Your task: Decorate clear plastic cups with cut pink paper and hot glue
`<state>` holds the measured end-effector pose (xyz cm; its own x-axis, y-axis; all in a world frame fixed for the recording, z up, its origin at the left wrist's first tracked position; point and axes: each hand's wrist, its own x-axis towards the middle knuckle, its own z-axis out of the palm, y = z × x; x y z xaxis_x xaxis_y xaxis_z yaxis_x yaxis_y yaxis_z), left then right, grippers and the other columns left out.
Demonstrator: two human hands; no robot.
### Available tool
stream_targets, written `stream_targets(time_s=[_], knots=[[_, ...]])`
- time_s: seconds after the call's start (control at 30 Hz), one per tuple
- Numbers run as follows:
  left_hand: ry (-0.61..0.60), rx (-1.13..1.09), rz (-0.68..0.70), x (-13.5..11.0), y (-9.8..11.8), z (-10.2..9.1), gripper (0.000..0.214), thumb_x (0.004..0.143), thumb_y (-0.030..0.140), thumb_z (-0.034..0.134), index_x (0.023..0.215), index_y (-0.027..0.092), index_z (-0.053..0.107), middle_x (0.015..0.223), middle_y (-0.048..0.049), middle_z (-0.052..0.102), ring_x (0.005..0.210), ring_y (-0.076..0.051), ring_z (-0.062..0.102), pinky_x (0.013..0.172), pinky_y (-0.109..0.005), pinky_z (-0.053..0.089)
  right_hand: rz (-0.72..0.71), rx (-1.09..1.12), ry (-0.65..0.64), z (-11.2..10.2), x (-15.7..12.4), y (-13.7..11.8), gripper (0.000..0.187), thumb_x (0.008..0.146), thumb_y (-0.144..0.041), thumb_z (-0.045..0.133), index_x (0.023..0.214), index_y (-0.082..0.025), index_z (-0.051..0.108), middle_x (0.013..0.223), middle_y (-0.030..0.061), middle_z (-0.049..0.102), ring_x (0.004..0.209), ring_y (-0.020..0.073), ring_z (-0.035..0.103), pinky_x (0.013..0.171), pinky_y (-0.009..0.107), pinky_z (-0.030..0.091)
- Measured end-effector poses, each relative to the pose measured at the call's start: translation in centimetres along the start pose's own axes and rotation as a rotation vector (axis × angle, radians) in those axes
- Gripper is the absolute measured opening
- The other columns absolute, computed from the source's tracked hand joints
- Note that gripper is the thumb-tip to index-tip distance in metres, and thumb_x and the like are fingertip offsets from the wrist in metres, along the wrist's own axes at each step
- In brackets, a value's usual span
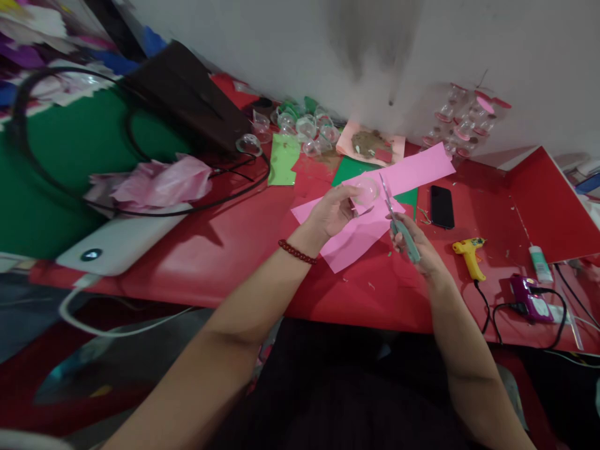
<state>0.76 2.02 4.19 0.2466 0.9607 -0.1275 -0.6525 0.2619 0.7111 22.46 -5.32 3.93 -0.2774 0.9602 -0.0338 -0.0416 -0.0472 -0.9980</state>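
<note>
My left hand (335, 209) is closed on a clear round plastic piece (367, 191), with pink paper right behind or against it. Whether the fingers also pinch that paper, I cannot tell. In my right hand (419, 244) is a pair of scissors (405, 239) with grey-green handles, its blades pointing up and away from me beside the round piece. Pink paper sheets (349, 249) lie beneath both hands, and a long pink strip (422, 170) reaches to the upper right. Under them shows part of a green sheet (411, 201).
Several clear plastic cup pieces (307, 128) are heaped by the wall. A black phone (442, 207), a yellow glue gun (470, 256) and a purple power adapter (529, 299) with cables lie to the right. On the left are a white power bank (119, 244) and a looping black cable (225, 201).
</note>
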Motion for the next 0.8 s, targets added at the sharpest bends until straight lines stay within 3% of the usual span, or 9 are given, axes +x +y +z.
stream_targets(time_s=[0.3,0.57,0.8], knots=[[-0.059,0.036,0.021,-0.07,0.27,-0.09,0.029,0.063,0.024,0.086,0.09,0.02,0.075,0.089,-0.0024,0.079,0.084,-0.019,0.071,0.074,-0.035,0.057,0.089,-0.034,0.073,0.3,-0.29,-0.82,0.06,0.07,-0.047,0.094,0.122,-0.025,0.073,0.073,-0.0073,0.056,0.056,0.0072,0.046,0.049,0.023,0.037],[-0.067,0.026,-0.013,-0.25,0.56,0.03,0.028,0.062,0.02,0.085,0.089,0.019,0.077,0.088,-0.0037,0.08,0.078,-0.018,0.07,0.069,-0.032,0.059,0.13,-0.084,0.15,0.16,-0.13,-1.0,0.07,0.062,-0.048,0.099,0.122,-0.019,0.078,0.071,-0.0076,0.058,0.052,0.0051,0.044,0.048,0.023,0.035],[-0.053,0.02,-0.016,-0.29,0.47,0.21,0.03,0.062,0.021,0.084,0.091,0.018,0.076,0.092,-0.0038,0.081,0.084,-0.019,0.072,0.076,-0.034,0.058,0.097,-0.127,0.174,0.03,-0.16,-0.75,0.069,0.066,-0.057,0.095,0.123,-0.021,0.08,0.069,-0.0066,0.061,0.05,0.0063,0.045,0.045,0.024,0.035]])
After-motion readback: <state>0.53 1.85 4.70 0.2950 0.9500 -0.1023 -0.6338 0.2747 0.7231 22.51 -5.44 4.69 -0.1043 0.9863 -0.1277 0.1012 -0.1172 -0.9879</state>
